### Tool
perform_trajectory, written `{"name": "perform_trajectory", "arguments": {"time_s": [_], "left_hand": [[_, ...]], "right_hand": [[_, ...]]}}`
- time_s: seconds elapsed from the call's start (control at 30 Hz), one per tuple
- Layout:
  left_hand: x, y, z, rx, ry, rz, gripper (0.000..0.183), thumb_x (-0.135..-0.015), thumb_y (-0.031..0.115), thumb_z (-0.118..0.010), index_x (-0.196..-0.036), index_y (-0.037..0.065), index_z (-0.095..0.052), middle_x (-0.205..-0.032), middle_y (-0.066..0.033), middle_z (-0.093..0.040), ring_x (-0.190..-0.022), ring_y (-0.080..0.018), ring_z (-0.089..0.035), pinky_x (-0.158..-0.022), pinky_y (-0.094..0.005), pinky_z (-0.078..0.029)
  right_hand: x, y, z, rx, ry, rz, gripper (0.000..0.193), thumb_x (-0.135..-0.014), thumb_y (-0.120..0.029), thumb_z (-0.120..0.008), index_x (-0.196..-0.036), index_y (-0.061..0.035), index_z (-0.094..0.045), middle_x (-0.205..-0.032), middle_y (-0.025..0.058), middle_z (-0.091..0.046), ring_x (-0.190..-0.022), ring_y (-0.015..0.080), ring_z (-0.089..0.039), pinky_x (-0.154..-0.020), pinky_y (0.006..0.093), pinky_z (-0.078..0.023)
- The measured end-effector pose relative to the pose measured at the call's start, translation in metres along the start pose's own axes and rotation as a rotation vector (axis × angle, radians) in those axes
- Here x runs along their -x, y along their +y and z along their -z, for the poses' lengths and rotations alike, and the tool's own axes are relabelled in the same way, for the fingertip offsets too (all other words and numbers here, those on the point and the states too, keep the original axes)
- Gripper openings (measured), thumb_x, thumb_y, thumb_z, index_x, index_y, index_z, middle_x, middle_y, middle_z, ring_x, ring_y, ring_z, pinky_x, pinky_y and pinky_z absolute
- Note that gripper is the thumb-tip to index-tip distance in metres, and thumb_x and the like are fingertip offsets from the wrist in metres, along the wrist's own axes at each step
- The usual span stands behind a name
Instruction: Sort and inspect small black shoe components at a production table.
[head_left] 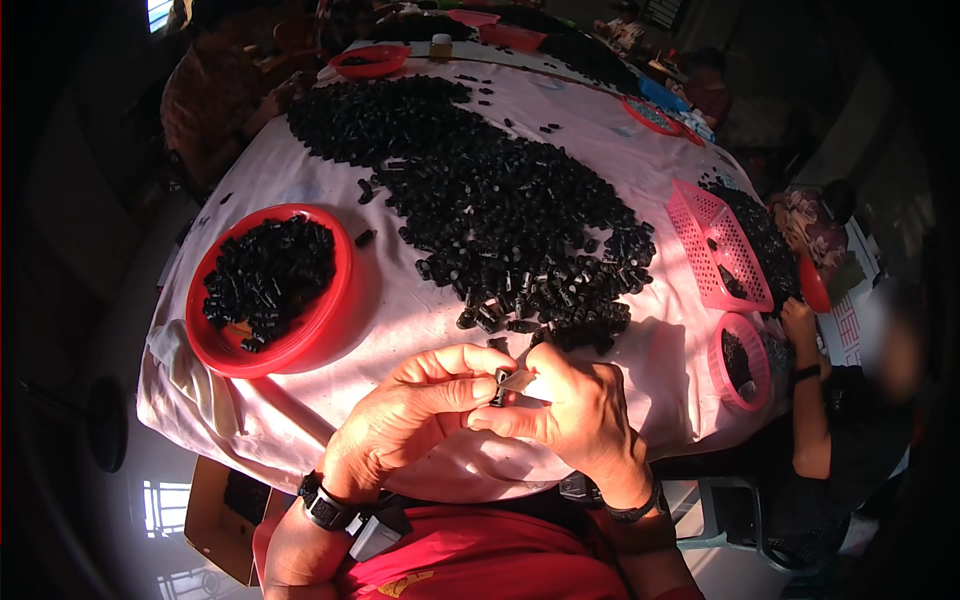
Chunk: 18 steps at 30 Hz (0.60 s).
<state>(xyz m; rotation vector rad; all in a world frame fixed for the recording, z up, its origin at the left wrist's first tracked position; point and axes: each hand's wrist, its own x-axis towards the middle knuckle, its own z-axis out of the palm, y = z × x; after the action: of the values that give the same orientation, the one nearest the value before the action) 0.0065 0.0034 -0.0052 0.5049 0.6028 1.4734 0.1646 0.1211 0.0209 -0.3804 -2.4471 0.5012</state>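
Note:
My left hand (412, 402) pinches a small black cylindrical plastic part (500, 388) between thumb and fingers, in front of my body at the near edge of the table. My right hand (588, 408) is closed around a thin, flat, pale brown piece (517, 380), whose tip meets or nearly meets the part; whether it is a blade I cannot tell. Just beyond both hands lies a large heap of similar black parts (500, 210), stretching away to the far left. A red basin (342, 300) at the left holds more of them.
A pink perforated basket (700, 255) and a round pink basket (762, 370) stand at the right. Beside them a co-worker's hand (800, 325) reaches in. Another person sits at the far left. A cardboard box (205, 510) is on the floor, and red trays (372, 62) lie farther back.

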Motion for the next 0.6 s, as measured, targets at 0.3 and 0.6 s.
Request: {"name": "perform_trajectory", "arguments": {"time_s": [0.3, 0.6], "left_hand": [[-0.0004, 0.0008, -0.0046, 0.036, 0.031, 0.02, 0.025, -0.09, 0.009, -0.065, -0.113, 0.001, -0.063, -0.105, -0.0079, -0.067, -0.089, -0.0152, -0.064, -0.082, -0.0296, -0.052], [0.0003, 0.0004, -0.0047, 0.083, 0.025, 0.027, 0.025, -0.091, 0.008, -0.064, -0.114, 0.0, -0.062, -0.107, -0.0088, -0.066, -0.093, -0.0163, -0.064, -0.083, -0.0296, -0.053]], "right_hand": [[0.0016, 0.0028, -0.0022, 0.036, -0.005, 0.019, 0.048, -0.066, -0.043, -0.086, -0.077, -0.0067, -0.056, -0.067, 0.0065, -0.068, -0.058, 0.0239, -0.067, -0.05, 0.0333, -0.052], [0.0002, 0.0054, -0.0061, -0.026, 0.072, 0.087, 0.047, -0.072, -0.047, -0.081, -0.076, -0.0062, -0.058, -0.059, 0.0066, -0.058, -0.05, 0.023, -0.061, -0.043, 0.0346, -0.046]]}}
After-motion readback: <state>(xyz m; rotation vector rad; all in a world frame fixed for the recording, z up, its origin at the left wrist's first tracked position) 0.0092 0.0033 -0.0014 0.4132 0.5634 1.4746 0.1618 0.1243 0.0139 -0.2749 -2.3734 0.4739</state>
